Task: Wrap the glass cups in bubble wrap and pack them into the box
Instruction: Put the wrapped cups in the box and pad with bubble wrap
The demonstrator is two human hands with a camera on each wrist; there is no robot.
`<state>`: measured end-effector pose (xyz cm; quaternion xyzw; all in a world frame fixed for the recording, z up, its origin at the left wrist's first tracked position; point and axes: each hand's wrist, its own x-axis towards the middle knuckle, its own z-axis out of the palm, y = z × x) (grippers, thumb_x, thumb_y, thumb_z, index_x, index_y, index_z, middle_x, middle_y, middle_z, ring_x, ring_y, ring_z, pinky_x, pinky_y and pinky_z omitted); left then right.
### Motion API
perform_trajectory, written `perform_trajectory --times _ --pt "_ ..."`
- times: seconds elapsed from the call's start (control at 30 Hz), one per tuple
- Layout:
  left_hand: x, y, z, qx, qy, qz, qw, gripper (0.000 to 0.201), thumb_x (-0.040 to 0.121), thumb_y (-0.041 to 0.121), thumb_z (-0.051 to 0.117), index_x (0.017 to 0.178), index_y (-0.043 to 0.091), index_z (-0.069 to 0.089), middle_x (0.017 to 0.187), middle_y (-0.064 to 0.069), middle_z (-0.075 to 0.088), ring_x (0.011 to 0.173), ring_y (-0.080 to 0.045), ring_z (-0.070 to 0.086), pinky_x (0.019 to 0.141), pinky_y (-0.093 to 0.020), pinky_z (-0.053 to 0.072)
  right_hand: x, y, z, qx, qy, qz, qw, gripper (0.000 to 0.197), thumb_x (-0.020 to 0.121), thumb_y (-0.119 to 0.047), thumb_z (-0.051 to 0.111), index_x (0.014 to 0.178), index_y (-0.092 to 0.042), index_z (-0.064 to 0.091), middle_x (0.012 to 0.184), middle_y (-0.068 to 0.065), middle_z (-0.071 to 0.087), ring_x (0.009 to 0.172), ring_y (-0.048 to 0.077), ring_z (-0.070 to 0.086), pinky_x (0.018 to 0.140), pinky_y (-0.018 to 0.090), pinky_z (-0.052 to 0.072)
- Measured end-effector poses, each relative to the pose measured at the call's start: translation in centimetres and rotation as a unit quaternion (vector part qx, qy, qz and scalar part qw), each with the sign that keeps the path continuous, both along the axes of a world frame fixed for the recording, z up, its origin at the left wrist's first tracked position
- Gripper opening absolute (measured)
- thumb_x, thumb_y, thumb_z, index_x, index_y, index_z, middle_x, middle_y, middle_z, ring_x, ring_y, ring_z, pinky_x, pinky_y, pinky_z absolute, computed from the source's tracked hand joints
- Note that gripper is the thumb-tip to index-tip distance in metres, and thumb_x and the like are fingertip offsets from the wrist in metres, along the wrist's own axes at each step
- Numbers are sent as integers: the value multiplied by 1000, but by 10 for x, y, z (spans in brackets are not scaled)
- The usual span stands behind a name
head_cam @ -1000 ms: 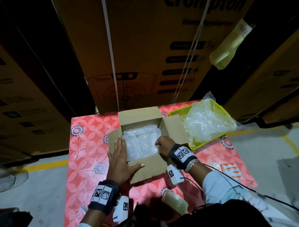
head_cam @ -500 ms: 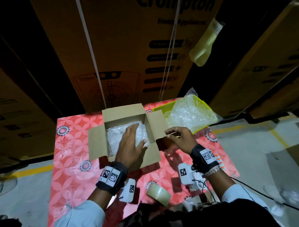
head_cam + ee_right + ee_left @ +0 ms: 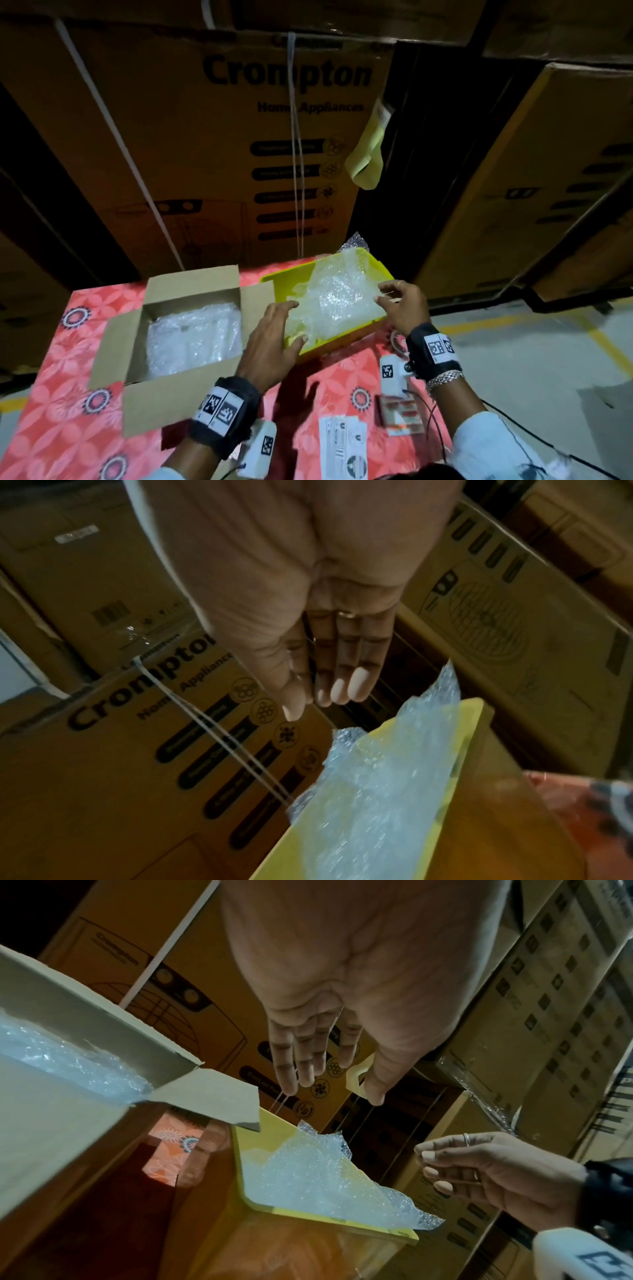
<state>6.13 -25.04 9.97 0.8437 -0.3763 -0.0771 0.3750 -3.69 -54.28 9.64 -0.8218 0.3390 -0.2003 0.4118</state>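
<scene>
Head view looks down from above; wrist views close, low; all share yellow tray [image 3: 368, 334].

Tall brown cardboard cartons printed "Crompton Home Appliances" [image 3: 284, 144] rise like a wall right behind the table covered in a red cloth with white and dark flower medallions [image 3: 65, 404]. White plastic straps [image 3: 296, 164] run down the front of the printed carton, and a pale yellow strip of tape or paper [image 3: 368, 154] hangs from its right edge. More dim brown cartons [image 3: 561, 185] stand stacked to the right of it, with a black gap between. Beyond the table's right side lies a grey concrete floor [image 3: 520, 363] marked with yellow painted lines [image 3: 603, 342]. The light is low and warm, leaving the cartons mostly in shadow.
</scene>
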Motion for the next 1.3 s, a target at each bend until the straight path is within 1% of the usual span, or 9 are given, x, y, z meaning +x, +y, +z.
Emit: perform_trajectory --times 0.17,0.3,0.6,0.77,0.87,1.0,1.13,1.23,1.3 --pt "-17 -38 7 21 14 64 998 58 93 25 75 144 18 47 140 -1 51 128 -20 51 103 -32 42 15 -59 -21 -113 195 -13 974 49 70 -32 93 108 -16 67 119 10 60 111 33 59 88 40 52" --pt "-25 -66 8 38 9 77 996 56 95 25 71 145 18 46 144 0 48 134 -19 45 103 -24 32 21 -64 -26 -95 246 16 965 33 76 -25 87 83 -21 55 97 7 66 94 34 64 76 36 52" --pt "-10 -111 -38 149 57 3 987 44 107 41 50 147 21 49 161 -1 42 158 -15 13 124 -33 14 20 -61 7 60 -48 47 996 24 81 -1 74 67 -12 57 64 0 58 63 17 53 62 29 41" --pt "0 -114 -63 291 106 29 950 68 103 68 31 135 17 64 155 -10 50 159 -26 13 126 -53 7 12 -66 25 242 -132 -28 961 25 91 4 60 70 -10 56 72 7 72 65 17 68 58 24 50" --pt "1 -110 -63 322 121 37 938 78 100 75 20 140 23 62 161 -8 44 159 -31 10 125 -59 1 9 -67 33 302 -159 -19 940 27 93 3 53 73 -13 51 78 2 72 51 1 57 47 18 42" --pt "1 -108 -64 347 150 32 925 83 98 79 16 152 27 51 167 -5 33 160 -30 5 125 -59 -5 9 -73 46 466 -214 -4 858 9 87 -18 61 79 -17 63 85 15 60 70 22 59 59 31 42" --pt "-3 -106 -55 302 131 67 942 85 93 79 44 155 22 44 166 -8 34 158 -30 13 127 -53 5 14 -72 63 556 -242 18 795 39 100 -19 42 81 -7 74 84 12 75 77 26 73 83 40 58" --pt "-8 -109 -41 163 159 113 967 82 85 58 75 154 28 41 155 -2 48 143 -27 43 119 -38 34 18 -63 74 584 -233 14 778 35 101 -23 40 100 1 65 86 15 74 64 24 72 54 32 61" --pt "-11 -113 -29 17 255 149 955 58 96 34 69 148 25 46 133 -1 66 107 -21 65 90 -30 52 21 -61 75 602 -234 11 763 32 100 -21 39 100 0 63 80 13 74 52 18 67 37 21 49"
